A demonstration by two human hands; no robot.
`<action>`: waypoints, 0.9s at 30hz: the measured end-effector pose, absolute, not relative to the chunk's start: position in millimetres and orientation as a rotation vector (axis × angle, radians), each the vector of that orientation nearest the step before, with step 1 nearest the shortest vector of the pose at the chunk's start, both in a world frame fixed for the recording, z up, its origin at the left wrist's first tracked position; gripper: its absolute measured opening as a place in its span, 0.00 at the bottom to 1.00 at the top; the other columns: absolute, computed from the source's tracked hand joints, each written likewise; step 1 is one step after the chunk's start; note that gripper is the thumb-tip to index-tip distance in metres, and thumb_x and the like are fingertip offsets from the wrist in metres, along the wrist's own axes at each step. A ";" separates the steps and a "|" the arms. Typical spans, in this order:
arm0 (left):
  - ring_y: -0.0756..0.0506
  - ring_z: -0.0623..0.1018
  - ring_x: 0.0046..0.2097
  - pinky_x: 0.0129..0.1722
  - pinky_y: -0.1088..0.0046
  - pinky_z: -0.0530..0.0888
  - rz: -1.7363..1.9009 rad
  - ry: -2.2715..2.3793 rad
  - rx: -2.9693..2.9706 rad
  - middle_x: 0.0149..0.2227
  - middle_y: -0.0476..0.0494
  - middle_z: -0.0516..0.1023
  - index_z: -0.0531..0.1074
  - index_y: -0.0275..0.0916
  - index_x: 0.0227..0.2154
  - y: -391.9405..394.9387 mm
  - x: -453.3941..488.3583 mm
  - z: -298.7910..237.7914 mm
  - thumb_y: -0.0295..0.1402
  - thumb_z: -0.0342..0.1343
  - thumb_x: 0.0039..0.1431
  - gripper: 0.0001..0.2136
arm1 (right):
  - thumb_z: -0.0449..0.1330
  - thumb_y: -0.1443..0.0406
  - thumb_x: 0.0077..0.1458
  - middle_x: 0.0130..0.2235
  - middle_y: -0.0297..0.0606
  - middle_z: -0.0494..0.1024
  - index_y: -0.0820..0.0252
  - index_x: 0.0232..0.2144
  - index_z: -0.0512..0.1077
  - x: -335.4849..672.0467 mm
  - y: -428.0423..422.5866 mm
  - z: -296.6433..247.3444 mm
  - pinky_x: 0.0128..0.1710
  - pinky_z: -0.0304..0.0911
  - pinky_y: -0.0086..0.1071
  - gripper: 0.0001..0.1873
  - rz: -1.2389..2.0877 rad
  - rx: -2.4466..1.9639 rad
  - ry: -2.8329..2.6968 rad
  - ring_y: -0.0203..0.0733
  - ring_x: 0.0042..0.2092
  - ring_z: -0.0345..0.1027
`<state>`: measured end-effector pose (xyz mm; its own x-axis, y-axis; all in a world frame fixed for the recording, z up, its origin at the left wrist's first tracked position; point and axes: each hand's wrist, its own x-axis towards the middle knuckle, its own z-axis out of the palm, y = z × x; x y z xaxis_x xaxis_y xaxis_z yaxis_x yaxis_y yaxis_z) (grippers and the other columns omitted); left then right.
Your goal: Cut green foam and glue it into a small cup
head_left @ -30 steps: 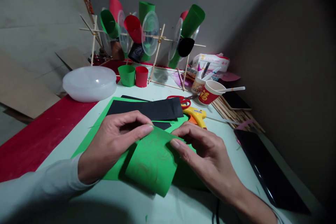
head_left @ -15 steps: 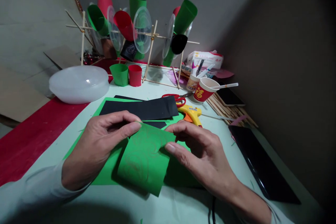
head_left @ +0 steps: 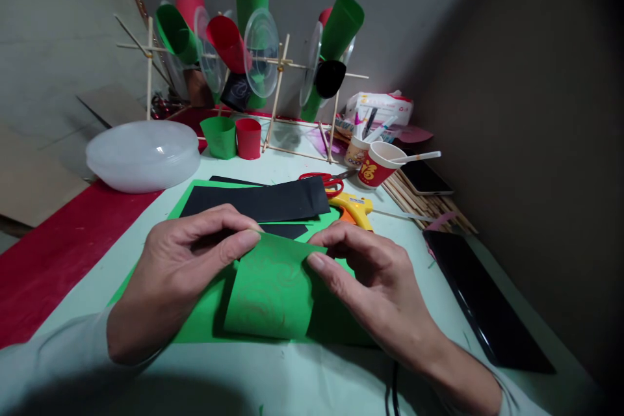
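While the left hand (head_left: 178, 276) pinches the upper left corner of a patterned green piece (head_left: 273, 292), which curves down over a larger green sheet (head_left: 197, 328), the right hand (head_left: 377, 283) grasps the opposite upper corner, left of a glossy black panel (head_left: 480, 296)

Left hand (head_left: 188, 273): is pinching between thumb (head_left: 238, 247) and forefinger (head_left: 229, 216)
Right hand (head_left: 380, 279): is pinching, fingers (head_left: 355, 240) curling above thumb
Forearms (head_left: 461, 364): are angling inward
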<state>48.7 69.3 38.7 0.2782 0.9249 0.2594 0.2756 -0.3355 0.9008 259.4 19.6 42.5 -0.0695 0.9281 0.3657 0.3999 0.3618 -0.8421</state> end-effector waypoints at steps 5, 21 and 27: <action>0.51 0.76 0.34 0.32 0.78 0.72 1.317 0.985 2.043 0.31 0.55 0.78 0.79 0.49 0.31 62.8 48.4 37.7 0.26 0.60 0.58 0.09 | 0.61 0.71 0.58 0.29 0.33 0.76 0.60 0.30 0.75 259.8 18.8 44.9 0.28 0.63 0.28 0.05 0.631 -1.199 -1.669 0.35 0.29 0.68; 0.49 0.74 0.31 0.30 0.75 0.71 1.105 0.982 1.212 0.29 0.52 0.74 0.73 0.48 0.39 58.1 53.8 45.9 0.44 0.65 0.56 0.12 | 0.61 0.78 0.55 0.42 0.43 0.83 0.56 0.44 0.80 270.8 7.5 39.9 0.42 0.76 0.30 0.18 -0.109 -0.991 -1.833 0.41 0.42 0.79; 0.45 0.77 0.33 0.34 0.70 0.77 0.672 0.670 0.779 0.31 0.45 0.79 0.77 0.39 0.35 65.2 56.8 41.7 0.42 0.69 0.50 0.14 | 0.61 0.77 0.56 0.49 0.43 0.82 0.57 0.53 0.76 276.2 8.5 25.3 0.49 0.76 0.32 0.23 -0.130 -0.889 -2.001 0.42 0.48 0.78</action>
<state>56.8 65.2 41.7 0.6037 0.7451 -0.2836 -0.2851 0.5340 0.7960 276.2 8.5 25.3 -0.3232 0.5371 0.7792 0.6337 0.7343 -0.2433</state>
